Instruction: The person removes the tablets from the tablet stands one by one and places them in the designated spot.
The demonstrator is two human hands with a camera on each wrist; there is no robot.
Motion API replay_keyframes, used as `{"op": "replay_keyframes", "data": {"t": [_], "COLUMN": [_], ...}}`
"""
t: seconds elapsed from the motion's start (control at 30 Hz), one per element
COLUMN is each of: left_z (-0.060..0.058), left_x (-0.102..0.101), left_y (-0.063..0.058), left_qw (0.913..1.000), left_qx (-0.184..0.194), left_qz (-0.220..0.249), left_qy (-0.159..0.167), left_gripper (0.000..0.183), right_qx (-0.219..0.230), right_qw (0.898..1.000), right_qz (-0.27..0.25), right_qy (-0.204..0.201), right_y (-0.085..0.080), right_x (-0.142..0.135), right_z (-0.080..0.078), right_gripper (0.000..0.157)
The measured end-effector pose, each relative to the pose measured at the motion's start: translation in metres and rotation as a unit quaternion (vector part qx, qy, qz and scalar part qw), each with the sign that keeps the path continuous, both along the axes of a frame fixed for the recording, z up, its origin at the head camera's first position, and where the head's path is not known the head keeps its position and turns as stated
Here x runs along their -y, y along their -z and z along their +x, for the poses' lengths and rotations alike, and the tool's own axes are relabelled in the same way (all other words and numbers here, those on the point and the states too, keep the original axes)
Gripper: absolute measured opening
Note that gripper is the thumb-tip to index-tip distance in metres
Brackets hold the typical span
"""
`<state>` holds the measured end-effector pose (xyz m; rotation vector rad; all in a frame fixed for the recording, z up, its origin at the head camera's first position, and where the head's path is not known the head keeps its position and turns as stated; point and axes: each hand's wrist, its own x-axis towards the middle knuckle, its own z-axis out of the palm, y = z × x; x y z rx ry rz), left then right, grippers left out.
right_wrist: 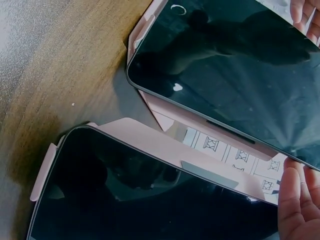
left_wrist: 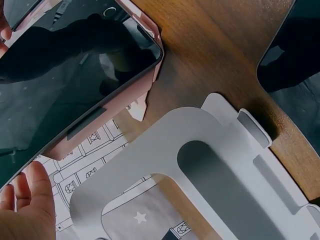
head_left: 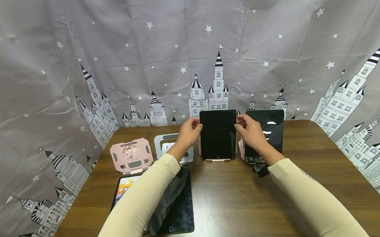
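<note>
A black tablet (head_left: 218, 135) stands upright, leaning back on a pink stand (head_left: 218, 160) whose lower lip shows beneath it. At its left edge my left hand (head_left: 188, 135) holds the upper side, thumb in front and fingers behind. My right hand (head_left: 250, 131) grips the opposite edge at about the same height. The left wrist view shows the fingers (left_wrist: 39, 187) at the tablet's long side, with the pink stand behind. In the right wrist view, the other fingers (right_wrist: 292, 195) reach that tablet's edge. The tablet's screen is dark, with reflections.
A second dark tablet (head_left: 273, 129) leans on another pink stand (head_left: 242, 149) at right, a black strap (head_left: 261, 170) before it. Leftward are a grey stand (left_wrist: 145, 145) and a folding pink stand (head_left: 131, 153). Two tablets lie in front: a lit one (head_left: 123, 187) and a dark one (head_left: 180, 209).
</note>
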<state>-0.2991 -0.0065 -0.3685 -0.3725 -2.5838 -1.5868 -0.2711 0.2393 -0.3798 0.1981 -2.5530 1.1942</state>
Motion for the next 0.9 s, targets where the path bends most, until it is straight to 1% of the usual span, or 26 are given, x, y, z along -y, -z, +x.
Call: {"op": "replay_keyframes", "data": {"t": [0.17, 0.3, 0.63, 0.8, 0.9], "left_z": [0.001, 0.001, 0.004, 0.008, 0.011], "left_x": [0.0, 0.0, -0.003, -0.004, -0.005], "left_y": [-0.001, -0.001, 0.0, -0.001, -0.001], "left_qw": [0.9999, 0.9999, 0.9991, 0.9984, 0.9981], "left_qx": [-0.009, -0.005, -0.011, -0.014, -0.008], "left_qz": [0.002, -0.002, -0.004, 0.011, 0.03], "left_qy": [-0.006, -0.012, -0.042, -0.055, -0.053], "left_gripper": [0.022, 0.021, 0.017, 0.014, 0.014], "right_qx": [-0.007, -0.013, -0.034, -0.013, 0.002], "right_qw": [1.0, 1.0, 0.999, 0.999, 0.998], "right_qz": [-0.006, -0.005, -0.005, -0.038, -0.055], "right_qy": [0.0, 0.003, 0.023, 0.021, 0.02], "right_y": [0.001, 0.002, 0.003, 0.002, 0.001], "right_x": [0.0, 0.0, 0.002, 0.003, 0.004], "right_z": [0.001, 0.002, 0.003, 0.004, 0.006], "right_gripper": [0.032, 0.03, 0.017, 0.017, 0.018]}}
